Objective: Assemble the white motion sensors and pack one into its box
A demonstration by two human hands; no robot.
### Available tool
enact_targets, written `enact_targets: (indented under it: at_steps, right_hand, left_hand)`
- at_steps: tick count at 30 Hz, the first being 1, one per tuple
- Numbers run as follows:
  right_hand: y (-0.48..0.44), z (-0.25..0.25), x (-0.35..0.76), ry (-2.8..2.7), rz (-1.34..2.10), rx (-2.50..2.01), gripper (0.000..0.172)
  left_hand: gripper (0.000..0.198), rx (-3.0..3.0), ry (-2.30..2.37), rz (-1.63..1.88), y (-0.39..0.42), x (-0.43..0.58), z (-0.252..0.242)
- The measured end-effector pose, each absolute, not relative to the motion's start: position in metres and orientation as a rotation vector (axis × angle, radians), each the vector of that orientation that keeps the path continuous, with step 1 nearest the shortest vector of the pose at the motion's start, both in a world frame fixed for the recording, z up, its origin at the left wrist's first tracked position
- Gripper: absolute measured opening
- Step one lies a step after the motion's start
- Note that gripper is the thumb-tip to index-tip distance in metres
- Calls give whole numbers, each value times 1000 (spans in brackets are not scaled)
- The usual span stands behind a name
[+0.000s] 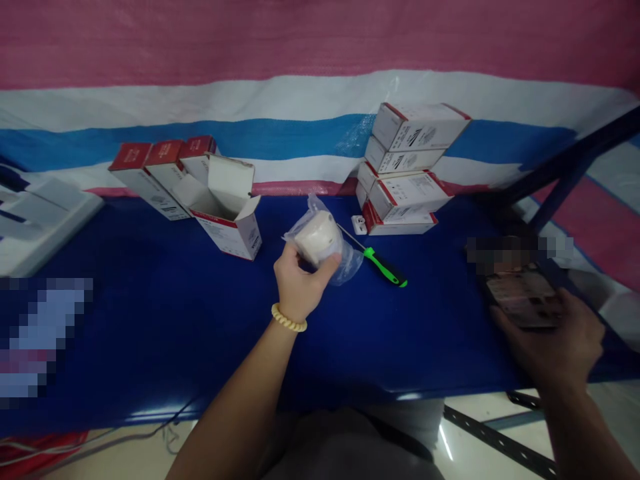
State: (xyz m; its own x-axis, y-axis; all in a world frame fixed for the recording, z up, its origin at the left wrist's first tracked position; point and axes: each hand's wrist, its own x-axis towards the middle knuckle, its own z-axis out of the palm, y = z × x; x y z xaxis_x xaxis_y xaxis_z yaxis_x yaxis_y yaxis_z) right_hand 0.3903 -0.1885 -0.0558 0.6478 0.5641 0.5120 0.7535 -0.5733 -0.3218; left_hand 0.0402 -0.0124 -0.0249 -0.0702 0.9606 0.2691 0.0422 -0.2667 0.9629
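My left hand point(300, 283), with a beige twisted band at the wrist, is closed around a rounded white device point(319, 237) wrapped in a clear plastic bag point(350, 265). Just right of it on the blue table lies a screwdriver point(385, 267) with a green and black handle. Left of that hand stands a white and red box point(230, 233) with its top flaps up. At the far right my right hand point(560, 340) grips a phone point(525, 295) with a lit screen; motion blurs it, and part of that area is pixelated.
Several closed boxes point(415, 153) are stacked at the back right, with a small white part point(359, 225) beside them. More red-topped boxes point(155, 170) stand back left. White foam packaging point(45, 207) sits at the left edge. A blue metal post point(555, 187) rises at right.
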Motion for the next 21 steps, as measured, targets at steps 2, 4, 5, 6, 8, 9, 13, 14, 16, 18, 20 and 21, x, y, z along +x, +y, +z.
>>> enact_targets:
  at_steps: [2,4,5,6,8,9,13,14,16,18,20,21]
  right_hand:
    - [-190,-58,392,-1065,-508,-2334,111]
    - [-191,-59,394,-1095,-522,-2326,108]
    - [-192,-60,394,-1104,-524,-2325,107]
    - [-192,-60,394,-1109,-527,-2323,106]
    - [-192,-61,394,-1112,-534,-2318,105]
    - [-192,-61,393,-1114,-535,-2316,104]
    - [-192,-62,393,-1111,-525,-2314,102]
    - [-192,-61,393,-1108,-524,-2313,102]
    - [-193,-61,395,-1107,-519,-2319,101]
    - [-193,-62,396,-1110,-504,-2332,100]
    - [-193,-63,397,-1107,-492,-2335,99]
    - [-194,-63,397,-1109,-491,-2329,99]
  left_hand:
    - [40,1391,1151,1445,-13,40,-25]
    - [41,1391,1155,1436,-13,41,-26]
    - [41,1396,1158,1430,-13,41,-26]
    - [41,1404,1162,1426,-13,41,-26]
    - [41,1424,1169,1419,-13,40,-26]
    - [41,1435,1170,1420,-13,40,-26]
    - [43,1463,1169,1427,-13,40,-26]
    - [43,1464,1168,1426,-13,40,-25]
    - [43,1465,1162,1425,-13,40,-25]
    - [42,1463,1149,1432,-13,40,-25]
    - [43,1460,1142,1438,-13,41,-25]
    - [43,1458,1143,1438,-13,41,-25]
